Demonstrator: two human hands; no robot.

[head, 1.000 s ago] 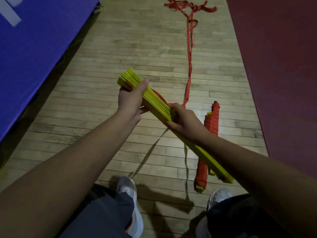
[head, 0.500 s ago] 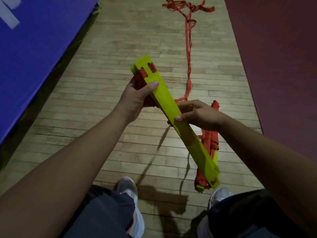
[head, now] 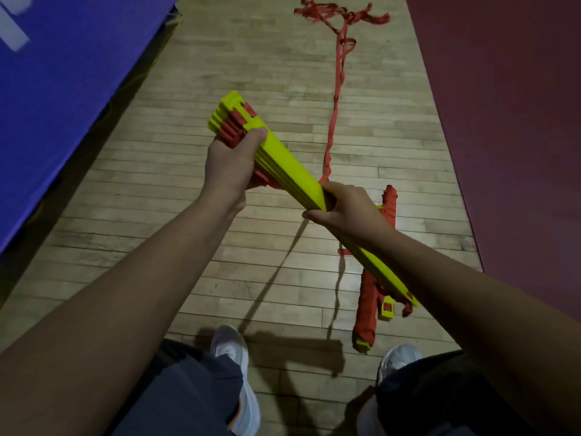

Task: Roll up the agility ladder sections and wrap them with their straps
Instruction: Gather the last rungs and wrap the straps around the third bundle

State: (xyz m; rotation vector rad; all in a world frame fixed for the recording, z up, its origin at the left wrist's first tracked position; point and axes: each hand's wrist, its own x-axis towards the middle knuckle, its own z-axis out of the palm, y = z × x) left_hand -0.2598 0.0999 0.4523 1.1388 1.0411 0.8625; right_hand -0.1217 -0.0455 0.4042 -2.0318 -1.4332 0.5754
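A: Entry, nearest first. What lies closest?

B: Left shoe [head: 231, 347] and right shoe [head: 397, 357], both white, on the wooden floor [head: 188, 221]. Just ahead of the right shoe lies a wrapped bundle [head: 366, 306], bound in red, with yellow ends showing.

A: Hands?

B: Right hand [head: 342, 209] is curled round the middle of the stack of yellow rungs [head: 283, 158]. The stack is in the air and tilted, its low end over the wrapped bundle and its high end up and to the left. Left hand [head: 231, 166] grips it near the high end, with the thumb across the top face. Folded red loops are bunched beside the fingers.

A: Beyond that?

B: A red strap [head: 334, 111] runs from beside the right hand away along the boards and ends in a loose tangle [head: 342, 14]. A blue mat [head: 63, 89] is on the left and a dark red mat [head: 503, 121] on the right.
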